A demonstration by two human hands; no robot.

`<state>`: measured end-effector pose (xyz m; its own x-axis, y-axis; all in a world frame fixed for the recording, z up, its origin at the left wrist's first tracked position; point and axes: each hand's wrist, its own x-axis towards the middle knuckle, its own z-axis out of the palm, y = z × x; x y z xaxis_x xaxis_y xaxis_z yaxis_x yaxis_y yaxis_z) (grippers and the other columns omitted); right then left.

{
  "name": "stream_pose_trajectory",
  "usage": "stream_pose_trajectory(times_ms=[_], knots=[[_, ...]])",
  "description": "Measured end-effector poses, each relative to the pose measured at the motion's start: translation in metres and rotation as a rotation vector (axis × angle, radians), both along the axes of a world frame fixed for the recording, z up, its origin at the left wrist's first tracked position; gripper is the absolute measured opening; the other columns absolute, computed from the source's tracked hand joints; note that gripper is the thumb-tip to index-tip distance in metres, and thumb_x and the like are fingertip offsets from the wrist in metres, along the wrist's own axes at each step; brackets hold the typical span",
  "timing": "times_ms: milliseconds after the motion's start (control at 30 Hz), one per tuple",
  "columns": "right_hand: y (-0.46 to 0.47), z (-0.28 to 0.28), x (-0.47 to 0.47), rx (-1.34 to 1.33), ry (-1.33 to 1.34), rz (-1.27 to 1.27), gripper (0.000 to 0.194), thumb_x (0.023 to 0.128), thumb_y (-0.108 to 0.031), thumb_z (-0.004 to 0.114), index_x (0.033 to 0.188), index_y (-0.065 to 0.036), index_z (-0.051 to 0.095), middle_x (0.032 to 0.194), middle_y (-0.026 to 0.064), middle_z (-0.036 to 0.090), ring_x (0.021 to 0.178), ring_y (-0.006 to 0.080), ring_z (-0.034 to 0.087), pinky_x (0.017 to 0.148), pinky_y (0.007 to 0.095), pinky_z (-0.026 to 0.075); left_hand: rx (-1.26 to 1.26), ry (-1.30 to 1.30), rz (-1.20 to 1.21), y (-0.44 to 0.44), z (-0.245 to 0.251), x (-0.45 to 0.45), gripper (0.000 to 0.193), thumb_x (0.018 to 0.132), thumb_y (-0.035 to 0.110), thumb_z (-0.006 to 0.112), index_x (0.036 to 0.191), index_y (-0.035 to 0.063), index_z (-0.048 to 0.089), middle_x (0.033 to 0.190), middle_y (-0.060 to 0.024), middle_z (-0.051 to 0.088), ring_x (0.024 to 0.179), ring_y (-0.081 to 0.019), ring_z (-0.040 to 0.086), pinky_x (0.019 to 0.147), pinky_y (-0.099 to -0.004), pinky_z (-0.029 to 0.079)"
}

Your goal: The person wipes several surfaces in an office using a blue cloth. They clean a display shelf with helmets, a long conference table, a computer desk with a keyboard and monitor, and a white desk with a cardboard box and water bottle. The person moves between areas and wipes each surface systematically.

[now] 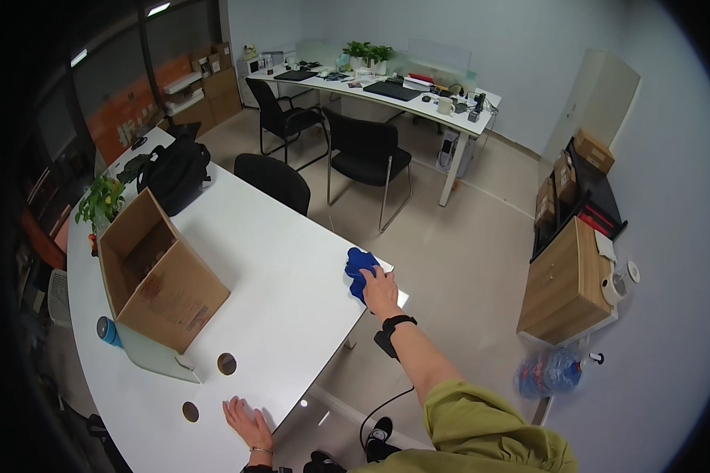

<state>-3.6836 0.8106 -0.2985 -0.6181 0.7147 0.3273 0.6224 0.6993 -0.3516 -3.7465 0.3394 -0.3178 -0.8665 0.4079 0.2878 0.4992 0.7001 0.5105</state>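
Observation:
A crumpled blue cloth [358, 266] lies at the corner of the white desk [272, 260]. My right hand [381, 291] is on it, fingers bent over the fabric, with the arm stretched out and a black band on the wrist. Near the desk's front edge, my left hand [248, 423] rests palm down on the bare top, fingers a little spread, holding nothing. An opened cardboard box [177, 295] stands tilted in view on the desk, left of the cloth. Its inside is mostly in shadow.
Beside the box are a frosted divider panel [157, 353], a blue bottle [107, 331], a potted plant [102, 198] and a black backpack [174, 168]. Two cable holes pierce the desktop. A black chair [275, 180] stands against its far side. A wooden cabinet [562, 281] is at the right wall.

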Motion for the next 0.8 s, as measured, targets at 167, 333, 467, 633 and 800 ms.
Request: stream_pose_trajectory(times_ms=[167,333,467,633,800], knots=[[-0.005,0.005,-0.025,0.011,0.146,-0.165,0.029,0.093,-0.014,0.052,0.119,-0.018,0.064,0.129,0.0148,0.055,0.103,0.0399,0.055,0.088,0.0452,0.05,-0.006,-0.026,0.016,0.002,0.002,0.0,0.044,0.084,0.017,0.056,0.122,-0.0053,0.05,0.139,-0.0217,0.044,0.141,-0.0439,0.026,0.115,-0.0557,0.02],[-0.113,0.007,-0.009,0.134,-0.164,0.747,0.05,0.081,-0.009,0.06,0.13,-0.022,0.058,0.139,0.0105,0.049,0.125,0.0356,0.046,0.099,0.0533,0.044,-0.005,0.013,0.007,0.003,0.005,0.001,0.044,0.085,0.02,0.056,0.121,-0.0029,0.05,0.138,-0.0213,0.045,0.139,-0.0442,0.029,0.114,-0.0547,0.023],[-0.102,0.003,-0.008,0.174,-0.097,0.851,0.05,0.084,-0.013,0.059,0.132,-0.027,0.058,0.145,0.0063,0.046,0.13,0.0312,0.043,0.105,0.0526,0.035,-0.036,-0.004,0.051,0.004,0.008,0.006,0.043,0.083,0.02,0.057,0.121,-0.0003,0.051,0.137,-0.0201,0.046,0.137,-0.0437,0.033,0.113,-0.0542,0.025],[0.019,0.001,-0.049,0.156,-0.219,0.477,0.047,0.086,-0.011,0.055,0.128,-0.03,0.06,0.135,0.004,0.053,0.118,0.0304,0.048,0.089,0.0466,0.044,-0.088,-0.01,0.098,0.013,0.017,0.006,0.043,0.08,0.018,0.058,0.12,0.0012,0.051,0.135,-0.0189,0.047,0.135,-0.0428,0.036,0.112,-0.0541,0.026],[0.128,0.011,-0.071,-0.029,-0.224,0.279,0.045,0.085,-0.009,0.059,0.127,-0.024,0.06,0.131,0.0139,0.053,0.104,0.0397,0.055,0.084,0.0482,0.053,-0.163,-0.033,0.157,0.02,0.021,0.007,0.047,0.079,0.017,0.058,0.122,0.001,0.05,0.137,-0.0193,0.046,0.135,-0.0427,0.035,0.112,-0.0541,0.027]])
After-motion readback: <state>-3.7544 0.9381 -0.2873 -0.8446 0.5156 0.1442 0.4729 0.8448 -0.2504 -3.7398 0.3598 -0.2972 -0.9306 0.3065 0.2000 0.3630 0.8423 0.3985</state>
